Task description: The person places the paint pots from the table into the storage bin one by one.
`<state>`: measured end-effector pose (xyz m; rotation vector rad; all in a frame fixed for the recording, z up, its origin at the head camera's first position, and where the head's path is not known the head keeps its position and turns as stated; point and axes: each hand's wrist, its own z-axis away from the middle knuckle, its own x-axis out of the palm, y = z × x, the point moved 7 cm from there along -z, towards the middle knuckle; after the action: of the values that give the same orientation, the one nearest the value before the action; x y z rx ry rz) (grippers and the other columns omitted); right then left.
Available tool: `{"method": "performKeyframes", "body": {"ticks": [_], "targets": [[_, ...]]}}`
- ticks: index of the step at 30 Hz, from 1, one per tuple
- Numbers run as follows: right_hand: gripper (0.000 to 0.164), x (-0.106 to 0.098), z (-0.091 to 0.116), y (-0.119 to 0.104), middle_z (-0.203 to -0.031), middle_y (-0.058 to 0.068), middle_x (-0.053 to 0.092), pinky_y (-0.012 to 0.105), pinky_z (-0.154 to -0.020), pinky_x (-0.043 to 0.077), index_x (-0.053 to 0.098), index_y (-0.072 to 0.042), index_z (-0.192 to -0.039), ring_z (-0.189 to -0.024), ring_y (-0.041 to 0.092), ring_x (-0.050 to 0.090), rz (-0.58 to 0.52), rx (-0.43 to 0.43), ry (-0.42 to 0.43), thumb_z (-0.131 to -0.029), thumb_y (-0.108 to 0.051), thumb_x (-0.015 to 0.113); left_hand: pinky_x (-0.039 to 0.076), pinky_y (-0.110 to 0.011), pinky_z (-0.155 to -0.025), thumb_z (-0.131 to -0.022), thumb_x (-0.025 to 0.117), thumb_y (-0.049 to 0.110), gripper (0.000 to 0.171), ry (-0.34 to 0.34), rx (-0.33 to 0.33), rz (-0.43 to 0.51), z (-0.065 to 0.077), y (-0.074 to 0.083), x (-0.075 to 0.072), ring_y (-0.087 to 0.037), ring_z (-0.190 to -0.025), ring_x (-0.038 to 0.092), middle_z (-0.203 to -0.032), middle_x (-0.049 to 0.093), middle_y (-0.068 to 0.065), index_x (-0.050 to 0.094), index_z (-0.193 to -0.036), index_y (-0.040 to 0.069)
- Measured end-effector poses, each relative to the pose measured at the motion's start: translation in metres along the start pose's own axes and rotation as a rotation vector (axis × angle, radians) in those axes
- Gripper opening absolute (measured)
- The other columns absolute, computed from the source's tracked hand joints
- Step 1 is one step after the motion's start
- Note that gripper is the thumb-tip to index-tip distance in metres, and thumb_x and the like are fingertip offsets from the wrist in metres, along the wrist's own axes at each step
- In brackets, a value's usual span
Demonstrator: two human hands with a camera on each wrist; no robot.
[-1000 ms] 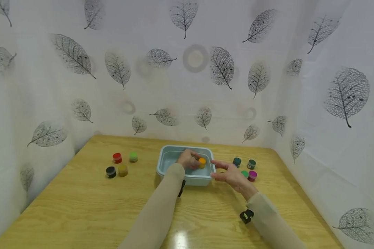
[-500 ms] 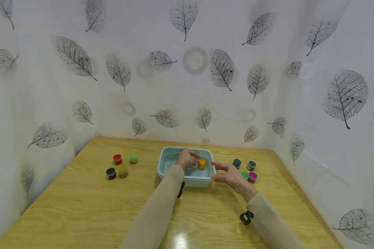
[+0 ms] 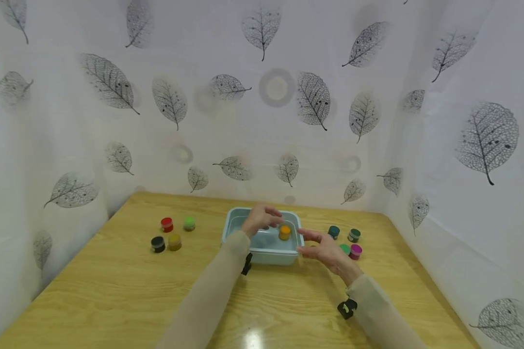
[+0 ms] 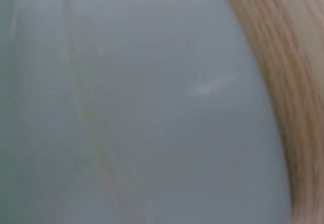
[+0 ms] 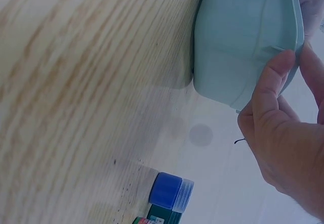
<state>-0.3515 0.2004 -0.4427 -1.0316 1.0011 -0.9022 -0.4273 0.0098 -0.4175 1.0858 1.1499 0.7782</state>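
Note:
A light blue plastic basin (image 3: 272, 258) stands on the wooden table, with a paint jar with an orange lid (image 3: 285, 233) inside near its right end. My left hand (image 3: 259, 219) hovers over the basin just left of this jar, fingers loosely bent and holding nothing. At the basin's right end, my right hand (image 3: 332, 253) holds the rim; in the right wrist view the thumb and fingers of that hand (image 5: 286, 138) pinch the edge of the basin (image 5: 238, 42). The left wrist view shows only the basin's wall (image 4: 167, 113), close and blurred, without the hand.
Left of the basin stand jars with red (image 3: 167, 224), light green (image 3: 189, 223), black (image 3: 158, 244) and yellow (image 3: 174, 242) tops. On the right are dark teal (image 3: 334, 232), dark green (image 3: 354, 235), green (image 3: 344, 249) and magenta (image 3: 355, 251) jars. A blue jar (image 5: 172, 191) shows in the right wrist view.
My left hand has let go of the orange-lidded jar in the basin and risen up and left from it. The right hand stays at the basin's right rim.

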Motion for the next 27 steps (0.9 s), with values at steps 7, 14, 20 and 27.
{"method": "performKeyframes", "body": {"ticks": [7,14,20,27], "targets": [[0.069,0.0,0.0,0.0,-0.146,0.024,0.037,0.03,-0.089,0.058,0.044,-0.007,-0.147,-0.097,0.016,0.063,-0.019,-0.007,-0.021,-0.086,-0.013,0.075,0.05,-0.025,-0.061,-0.088,0.073,0.017,0.021,-0.02,0.005,0.022,0.006,0.006,-0.019,-0.032,-0.091,0.068,-0.098,0.073,-0.011,0.072,-0.105,0.006],[0.068,-0.001,0.0,-0.001,-0.148,0.025,0.036,0.031,-0.09,0.058,0.044,-0.007,-0.147,-0.1,0.017,0.062,-0.012,-0.01,-0.02,-0.087,-0.013,0.075,0.049,-0.021,-0.06,-0.088,0.073,0.016,0.025,-0.03,0.012,0.037,0.013,0.011,-0.04,-0.036,-0.096,0.065,-0.105,0.071,-0.018,0.07,-0.111,0.005],[0.069,-0.002,0.0,0.0,-0.148,0.024,0.037,0.031,-0.09,0.058,0.045,-0.008,-0.147,-0.102,0.018,0.063,-0.013,0.002,-0.011,-0.085,-0.013,0.076,0.045,-0.021,-0.055,-0.092,0.069,0.019,0.024,-0.044,0.055,0.049,0.015,0.013,-0.053,-0.026,-0.081,0.063,-0.092,0.07,-0.009,0.07,-0.111,0.004],[0.069,0.001,0.001,-0.001,-0.147,0.024,0.037,0.03,-0.089,0.058,0.044,-0.007,-0.147,-0.099,0.017,0.063,-0.015,-0.008,-0.019,-0.086,-0.013,0.076,0.042,-0.02,-0.053,-0.094,0.066,0.022,0.024,-0.04,0.042,0.086,0.023,0.009,-0.071,-0.014,-0.069,0.056,-0.087,0.069,-0.005,0.069,-0.112,0.005]]}}
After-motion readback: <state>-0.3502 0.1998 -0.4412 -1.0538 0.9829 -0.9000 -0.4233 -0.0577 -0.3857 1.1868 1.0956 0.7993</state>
